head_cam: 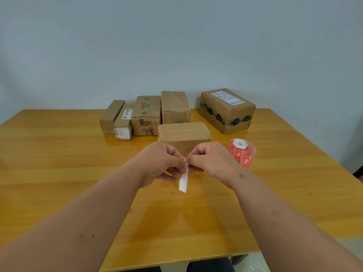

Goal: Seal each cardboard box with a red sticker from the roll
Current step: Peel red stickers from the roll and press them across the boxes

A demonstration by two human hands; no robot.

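Head view: looks forward and down over a yellow wooden worktop (78,173) set against a pale wall (176,46).
Left hand (159,163): raised above the worktop near its middle, fingers curled, thumb and forefinger pinching the top of a white strip (183,182).
Right hand (208,159): level with the left and fingertip to fingertip with it, fingers curled, pinching the same top end of the strip.
White strip: hangs down from the pinch between both hands, lower end free above the worktop; only the white side shows, so cannot tell whether a red sticker is on it.
Sticker roll (242,152): red, with a white core, standing on the worktop just right of the right hand, loose outer turn bulging to the right.
Nearest cardboard box (183,135): lies crosswise just beyond the hands, flaps closed, clear tape along the top seam; lower front hidden by the fingers.
Row of boxes: behind it at the far edge, from left a slim box (111,116), a box with white labels (123,124), a printed box (146,114), and a plain box (174,107), packed side by side.
Large box (225,109): far right, apart from the row, turned at an angle, white label on top, green-printed tape around its sides.
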